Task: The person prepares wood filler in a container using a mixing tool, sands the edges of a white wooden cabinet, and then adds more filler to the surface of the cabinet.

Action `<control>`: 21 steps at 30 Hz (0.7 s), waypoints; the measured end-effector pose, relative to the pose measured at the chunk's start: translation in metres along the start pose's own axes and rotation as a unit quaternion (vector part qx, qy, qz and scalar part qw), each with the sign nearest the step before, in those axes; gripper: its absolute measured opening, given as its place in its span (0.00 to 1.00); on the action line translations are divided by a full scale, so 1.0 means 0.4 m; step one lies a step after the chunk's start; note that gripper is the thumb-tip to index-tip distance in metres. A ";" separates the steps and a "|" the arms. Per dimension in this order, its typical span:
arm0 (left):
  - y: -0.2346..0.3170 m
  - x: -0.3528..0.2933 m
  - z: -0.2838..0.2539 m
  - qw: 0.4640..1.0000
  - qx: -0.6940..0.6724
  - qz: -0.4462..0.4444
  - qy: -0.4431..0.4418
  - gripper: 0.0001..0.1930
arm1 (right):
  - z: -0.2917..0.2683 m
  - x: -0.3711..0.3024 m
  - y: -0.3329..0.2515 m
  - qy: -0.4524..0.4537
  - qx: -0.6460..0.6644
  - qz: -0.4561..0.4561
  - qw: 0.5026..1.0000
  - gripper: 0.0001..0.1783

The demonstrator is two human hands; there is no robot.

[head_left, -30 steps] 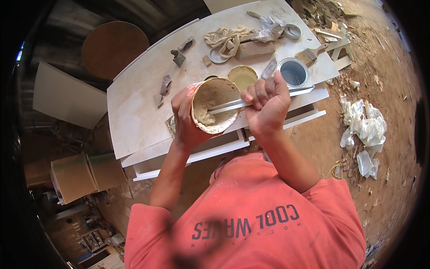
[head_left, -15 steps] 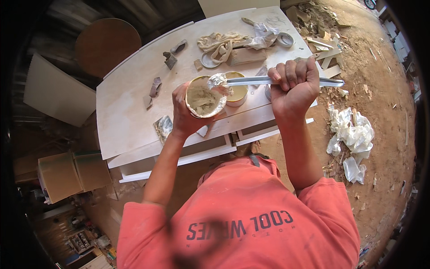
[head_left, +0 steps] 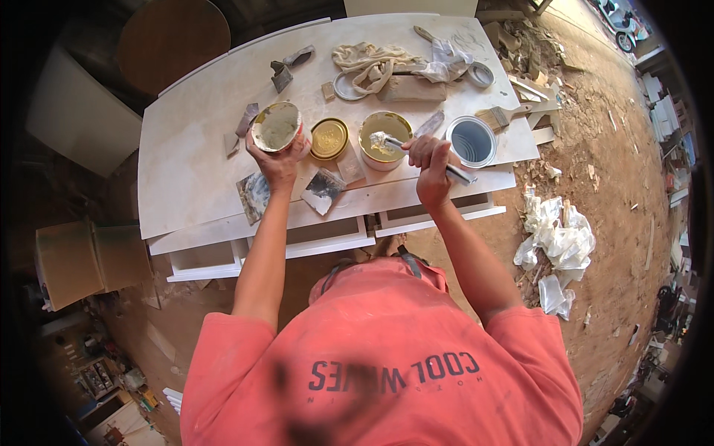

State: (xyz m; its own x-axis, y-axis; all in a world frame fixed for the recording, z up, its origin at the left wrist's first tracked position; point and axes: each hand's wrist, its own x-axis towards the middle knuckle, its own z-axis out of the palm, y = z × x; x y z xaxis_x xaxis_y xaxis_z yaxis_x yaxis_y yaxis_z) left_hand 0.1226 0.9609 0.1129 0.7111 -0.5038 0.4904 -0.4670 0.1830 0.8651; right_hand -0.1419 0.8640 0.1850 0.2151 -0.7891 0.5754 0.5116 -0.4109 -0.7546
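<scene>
My left hand [head_left: 275,165] is wrapped round a can of pale putty [head_left: 278,128], tilted toward me above the white tabletop [head_left: 195,149]. In my right hand [head_left: 433,169] is a long shiny metal strip [head_left: 461,176], gripped in a fist. The strip's far end carries a lump of whitish putty [head_left: 381,141] and dips inside the mouth of an open can with a yellowish inside [head_left: 381,163]. Between the two cans lies a round gold lid [head_left: 329,139]. Just right of my right hand stands an open can with grey-blue contents [head_left: 473,141].
A paintbrush [head_left: 494,117] lies by the grey-blue can. Farther back are a cream rag [head_left: 372,62], a wooden block [head_left: 411,89] and pieces of sandpaper [head_left: 281,76]. Putty-smeared plates [head_left: 324,190] lie near the front edge. Crumpled plastic [head_left: 556,238] is on the dirt floor.
My left hand has moved the putty can left, away from the other can. My right hand has swung the strip from level to slanting down, its putty-laden end now inside the yellowish can.
</scene>
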 end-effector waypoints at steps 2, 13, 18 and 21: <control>-0.041 0.003 -0.009 0.999 0.005 0.020 0.037 0.52 | -0.005 -0.013 -0.008 -0.041 -0.023 -0.019 0.999 0.29; 0.046 -0.109 0.026 0.994 0.099 0.020 0.050 0.60 | -0.014 -0.037 -0.066 -0.114 -0.099 -0.011 0.989 0.33; 0.245 -0.171 0.202 0.896 0.268 0.125 -0.332 0.70 | -0.005 -0.040 -0.073 -0.133 -0.120 0.012 0.984 0.33; 0.209 -0.132 0.265 0.897 0.294 0.110 -0.312 0.70 | 0.014 -0.041 -0.085 -0.132 -0.124 0.014 0.983 0.33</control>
State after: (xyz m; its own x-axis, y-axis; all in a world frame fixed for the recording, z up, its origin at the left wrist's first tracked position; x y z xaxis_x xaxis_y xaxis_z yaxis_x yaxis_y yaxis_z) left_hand -0.0099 0.9133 0.1483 0.2203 -0.9179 0.3300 -0.8870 -0.0478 0.4592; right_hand -0.1579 0.8934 0.2029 0.4516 -0.6683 0.5910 0.2909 -0.5159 -0.8057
